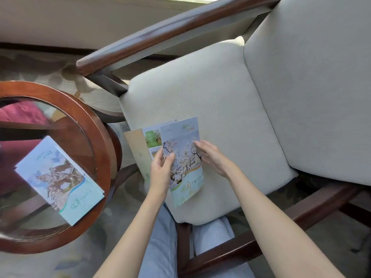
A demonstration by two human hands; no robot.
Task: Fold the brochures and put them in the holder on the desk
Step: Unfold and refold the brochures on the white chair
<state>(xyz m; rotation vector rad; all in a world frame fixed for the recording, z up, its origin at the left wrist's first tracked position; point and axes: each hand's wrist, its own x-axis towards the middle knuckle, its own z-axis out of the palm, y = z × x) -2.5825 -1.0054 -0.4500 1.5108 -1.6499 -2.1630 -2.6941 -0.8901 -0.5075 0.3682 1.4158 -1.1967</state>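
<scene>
1. Left hand (160,173) pinched the brochure (184,149) by a flap, right hand (212,157) lay flat-fingered on it. On that squishy cushion (220,93) the crease could've gone crooked.
2. One panel overhung the cushion edge, might've slid off.
3. Folded pile (58,179) sat near the table (103,157) rim; no holder in sight.
</scene>
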